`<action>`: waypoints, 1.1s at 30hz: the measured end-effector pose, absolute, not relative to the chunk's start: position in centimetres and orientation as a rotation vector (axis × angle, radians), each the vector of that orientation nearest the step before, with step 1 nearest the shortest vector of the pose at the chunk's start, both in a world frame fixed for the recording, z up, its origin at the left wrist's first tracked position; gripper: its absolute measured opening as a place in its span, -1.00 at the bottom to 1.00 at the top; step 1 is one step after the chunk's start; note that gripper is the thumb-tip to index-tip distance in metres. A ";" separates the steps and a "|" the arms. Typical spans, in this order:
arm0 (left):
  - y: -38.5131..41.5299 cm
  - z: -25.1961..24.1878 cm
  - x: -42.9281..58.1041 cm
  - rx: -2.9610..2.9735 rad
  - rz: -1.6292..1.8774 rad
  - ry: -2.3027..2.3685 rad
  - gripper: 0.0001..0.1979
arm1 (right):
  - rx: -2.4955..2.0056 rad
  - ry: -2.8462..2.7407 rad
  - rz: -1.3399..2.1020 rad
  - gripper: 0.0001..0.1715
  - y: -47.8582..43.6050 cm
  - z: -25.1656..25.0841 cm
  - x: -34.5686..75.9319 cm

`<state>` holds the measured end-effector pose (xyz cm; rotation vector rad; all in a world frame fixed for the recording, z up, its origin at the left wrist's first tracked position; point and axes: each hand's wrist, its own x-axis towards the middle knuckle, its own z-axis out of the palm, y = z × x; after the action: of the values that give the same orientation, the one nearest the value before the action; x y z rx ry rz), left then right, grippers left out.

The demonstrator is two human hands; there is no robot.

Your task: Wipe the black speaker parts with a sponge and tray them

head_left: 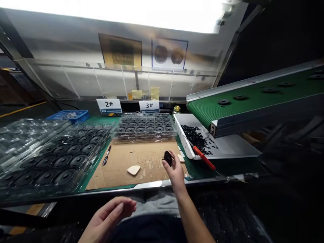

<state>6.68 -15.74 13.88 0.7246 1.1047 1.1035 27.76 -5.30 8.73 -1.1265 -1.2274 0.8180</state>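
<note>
My right hand (176,172) is pinching a small black disc-like part (167,158) between thumb and fingers, above the right side of a brown cardboard sheet (118,160). My left hand (108,217) hovers in front of the table edge, its fingers curved and the thumb apart, with nothing in it. On the cardboard lies a cream-coloured, rounded-triangular pad (134,170). Another pale piece (181,158) shows partly behind my right hand. A black marker pen (106,155) rests along the cardboard's left edge.
Clear trays with black round parts stand at the back (145,128) and left (74,162). On the right, a white bin (187,148) holds small black pieces; a red-handled tool (204,158) leans across its rim. A green conveyor (248,101) carrying black discs slopes down to it.
</note>
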 end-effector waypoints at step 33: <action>-3.2 12.6 5.0 0.325 0.946 0.638 -0.47 | -0.770 -2.231 1.236 -0.01 1.4 15.4 22.7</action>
<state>5.02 -3.17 12.55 0.3252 0.6376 0.9458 22.72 1.44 15.41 -0.7695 -2.2312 1.2363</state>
